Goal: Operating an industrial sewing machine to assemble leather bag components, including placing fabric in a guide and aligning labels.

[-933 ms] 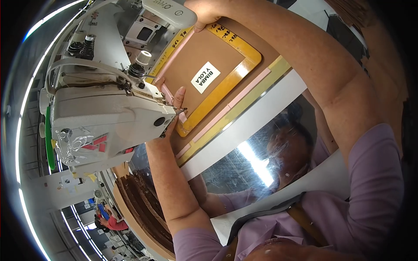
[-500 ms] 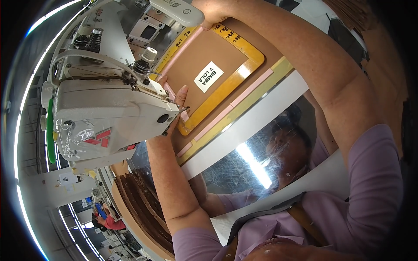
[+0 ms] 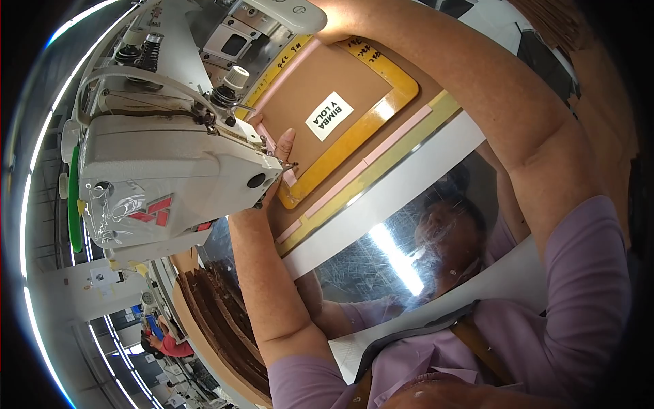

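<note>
A brown flat panel (image 3: 300, 88) lies beside the head of a white sewing machine (image 3: 170, 170), with a yellow frame-shaped template (image 3: 347, 163) on it. Inside the template is a white printed label (image 3: 330, 116); a pink strip (image 3: 286, 71) runs along its machine-side edge. My left hand (image 3: 283, 148) rests on the template's near corner by the pink strip, thumb and a fingertip apart, the rest hidden behind the machine head. At the panel's far end, my right hand (image 3: 332, 27) touches the template's far edge; its fingers are mostly hidden by the machine's white rounded cover (image 3: 289, 15).
A pink and olive strip (image 3: 368, 163) runs along the panel's near side. Closer to me lies a shiny reflective plate (image 3: 409, 245). Brown stacked pieces (image 3: 218, 320) stand at lower left, and more (image 3: 545, 27) at upper right. A co-worker (image 3: 170, 344) sits far off left.
The view has shifted slightly, so the machine and the panel sit a little differently in the picture. Both hands keep nearly the same places on the template.
</note>
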Tool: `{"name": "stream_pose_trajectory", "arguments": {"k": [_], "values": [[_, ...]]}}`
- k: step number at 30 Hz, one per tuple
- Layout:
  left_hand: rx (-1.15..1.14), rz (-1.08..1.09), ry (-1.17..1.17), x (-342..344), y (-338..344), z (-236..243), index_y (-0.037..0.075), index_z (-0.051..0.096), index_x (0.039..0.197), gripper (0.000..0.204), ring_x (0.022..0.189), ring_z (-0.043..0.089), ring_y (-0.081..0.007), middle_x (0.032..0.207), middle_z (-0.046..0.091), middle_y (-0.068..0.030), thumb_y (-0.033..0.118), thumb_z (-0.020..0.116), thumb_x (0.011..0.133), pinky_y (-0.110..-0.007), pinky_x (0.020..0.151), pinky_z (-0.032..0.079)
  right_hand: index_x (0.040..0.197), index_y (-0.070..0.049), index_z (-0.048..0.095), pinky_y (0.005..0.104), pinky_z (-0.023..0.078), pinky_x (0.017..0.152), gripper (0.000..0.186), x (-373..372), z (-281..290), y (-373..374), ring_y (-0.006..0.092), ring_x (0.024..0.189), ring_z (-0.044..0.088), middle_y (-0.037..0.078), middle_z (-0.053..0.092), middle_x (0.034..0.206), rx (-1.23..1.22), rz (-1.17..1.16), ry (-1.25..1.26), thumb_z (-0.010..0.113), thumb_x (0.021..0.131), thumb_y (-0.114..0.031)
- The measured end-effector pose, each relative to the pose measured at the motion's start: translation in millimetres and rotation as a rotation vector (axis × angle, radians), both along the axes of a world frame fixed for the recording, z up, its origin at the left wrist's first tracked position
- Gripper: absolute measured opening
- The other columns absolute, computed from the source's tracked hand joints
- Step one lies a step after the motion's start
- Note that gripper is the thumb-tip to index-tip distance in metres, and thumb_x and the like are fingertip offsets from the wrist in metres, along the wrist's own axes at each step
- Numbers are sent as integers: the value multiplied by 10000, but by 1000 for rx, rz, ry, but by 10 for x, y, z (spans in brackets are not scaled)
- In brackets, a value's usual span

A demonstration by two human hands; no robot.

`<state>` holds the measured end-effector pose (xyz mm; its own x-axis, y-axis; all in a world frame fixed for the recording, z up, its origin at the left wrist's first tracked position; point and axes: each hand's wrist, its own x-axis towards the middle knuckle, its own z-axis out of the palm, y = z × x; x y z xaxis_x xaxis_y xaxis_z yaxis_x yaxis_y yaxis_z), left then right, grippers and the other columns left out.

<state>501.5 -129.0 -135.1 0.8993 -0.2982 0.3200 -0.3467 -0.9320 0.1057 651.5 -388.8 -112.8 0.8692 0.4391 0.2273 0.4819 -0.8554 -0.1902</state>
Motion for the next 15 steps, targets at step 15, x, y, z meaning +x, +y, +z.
{"name": "stream_pose_trajectory", "arguments": {"k": [15], "values": [[-63,-77,-18,45,23,-69,41,630,1277,588,1157,640,-361,1233,680,-198,513,714,936,-455,1019,487,1055,-30,750,388,570,811,245,231,-525,365,288,955,739,169,762,1027,1119,141,37,627,972,-225]]}}
